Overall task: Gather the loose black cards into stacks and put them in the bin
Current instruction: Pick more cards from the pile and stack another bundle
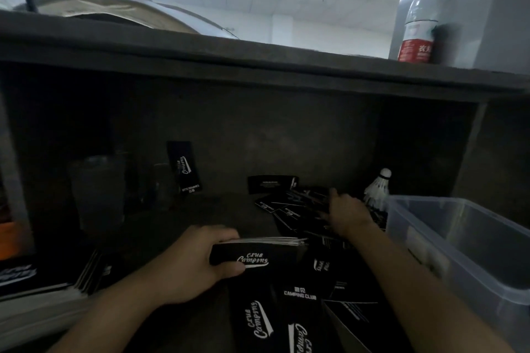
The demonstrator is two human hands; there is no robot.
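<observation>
Left hand: the left hand [183, 264] is clamped on a stack [258, 252] of black cards, fingers curled over its far edge and thumb pressed on the near face.
Right hand: the right hand [347, 212] is reached further back, fingers stretched forward and laid on the loose cards [286, 209]; the outline is blurred.
Hands together or apart: they are held apart, the right one behind and to the right of the left.
Cards: the loose ones are scattered on the dark shelf [218, 218] under the bench [258, 60], from the back wall to the near edge; one card [185, 167] is leaned upright against the back wall.
Bin: a clear plastic bin [447, 252] is set at the right, just beside the loose cards.
Writing on stack: "Club Camping" is read in white script.
Writing on near cards: "CAMPING CLUB" is printed in white capitals on a near card [299, 294]; the script logo is repeated on others.
Bottle: a red-capped bottle [420, 17] is stood on the bench top; its red label carries Chinese characters, too blurred to read.
Shuttlecock: a white shuttlecock [378, 186] is seen behind the bin.
</observation>
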